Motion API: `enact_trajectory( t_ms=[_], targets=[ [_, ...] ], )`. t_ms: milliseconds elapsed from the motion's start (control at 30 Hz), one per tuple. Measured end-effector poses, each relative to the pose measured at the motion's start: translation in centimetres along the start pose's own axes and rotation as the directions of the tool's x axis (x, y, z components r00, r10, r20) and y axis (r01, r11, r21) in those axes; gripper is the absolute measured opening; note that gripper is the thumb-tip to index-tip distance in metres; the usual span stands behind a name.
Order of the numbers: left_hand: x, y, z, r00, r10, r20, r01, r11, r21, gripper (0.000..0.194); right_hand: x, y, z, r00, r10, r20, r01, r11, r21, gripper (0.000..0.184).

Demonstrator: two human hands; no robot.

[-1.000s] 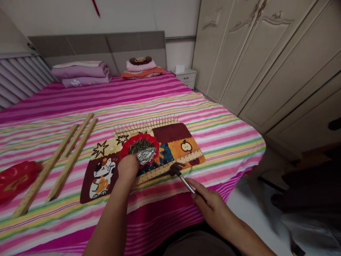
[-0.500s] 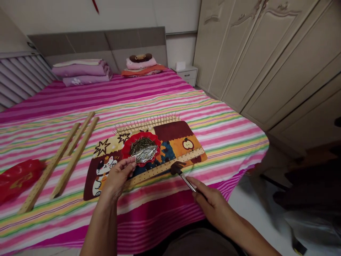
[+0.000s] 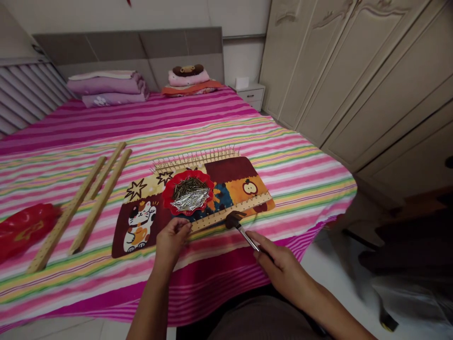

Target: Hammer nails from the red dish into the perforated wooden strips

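My left hand (image 3: 174, 238) is closed in a pinch at the left part of a wooden strip (image 3: 208, 221) dotted with small holes or nails. Between its fingertips is a nail, barely visible. My right hand (image 3: 279, 259) grips a claw hammer (image 3: 249, 237) by its handle, the dark head resting at or just over the strip's near edge. Behind the strip, a red scalloped bowl (image 3: 168, 198) holds many nails (image 3: 191, 193), bronze-coloured at the back and silver at the front. The bowl and strip lie on a patterned mat (image 3: 230, 171) with a cat picture.
A second strip (image 3: 194, 162), bristling with upright nails, lies along the mat's far edge. Several wooden bars (image 3: 101, 203) and a red dish (image 3: 28, 226) are on the left of the striped bed (image 3: 297, 179). Folded bedding (image 3: 106, 87) sits by the headboard; a wardrobe (image 3: 318, 80) stands right.
My left hand has moved from the bowl of nails down and right to the wooden strip. The hammer in my right hand has stayed almost in place. The view has shifted slightly.
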State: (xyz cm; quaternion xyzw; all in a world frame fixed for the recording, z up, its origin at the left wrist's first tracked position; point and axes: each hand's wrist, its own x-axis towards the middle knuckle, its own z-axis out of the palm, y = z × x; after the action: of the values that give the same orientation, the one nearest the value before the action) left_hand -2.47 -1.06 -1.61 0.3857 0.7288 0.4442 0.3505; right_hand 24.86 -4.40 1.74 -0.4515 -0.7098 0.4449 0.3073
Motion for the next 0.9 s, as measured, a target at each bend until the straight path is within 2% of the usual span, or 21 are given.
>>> enact_trajectory(
  t_ms=[133, 367, 600, 733, 900],
  targets=[
    [-0.2, 0.1, 0.1, 0.999, 0.03, -0.023, -0.029, 0.999, 0.032, 0.029, -0.1, -0.1, 0.0, 1.0, -0.006, -0.005, 0.006, 1.0, -0.018, 0.045],
    [-0.1, -1.1, 0.1, 0.999, 0.027, -0.046, -0.026, 0.999, 0.021, 0.033, 0.0, -0.2, 0.2, 0.999, -0.027, 0.02, 0.027, 1.0, 0.011, 0.045],
    [-0.5, -0.5, 0.4, 0.991, 0.115, -0.061, -0.103, 0.98, 0.172, 0.023, 0.2, -0.8, 0.6, 0.998, -0.043, 0.055, 0.042, 0.999, 0.026, 0.044],
    [-0.7, -0.2, 0.6, 0.983, 0.167, -0.075, -0.142, 0.953, 0.267, 0.019, 0.9, -1.8, 0.8, 0.995, -0.064, 0.077, 0.064, 0.998, 0.004, 0.045],
    [-0.7, -0.7, 0.7, 0.981, 0.179, -0.081, -0.151, 0.951, 0.271, 0.021, 3.2, -4.1, 1.7, 0.982, -0.14, 0.13, 0.141, 0.99, 0.002, 0.05]
  ],
)
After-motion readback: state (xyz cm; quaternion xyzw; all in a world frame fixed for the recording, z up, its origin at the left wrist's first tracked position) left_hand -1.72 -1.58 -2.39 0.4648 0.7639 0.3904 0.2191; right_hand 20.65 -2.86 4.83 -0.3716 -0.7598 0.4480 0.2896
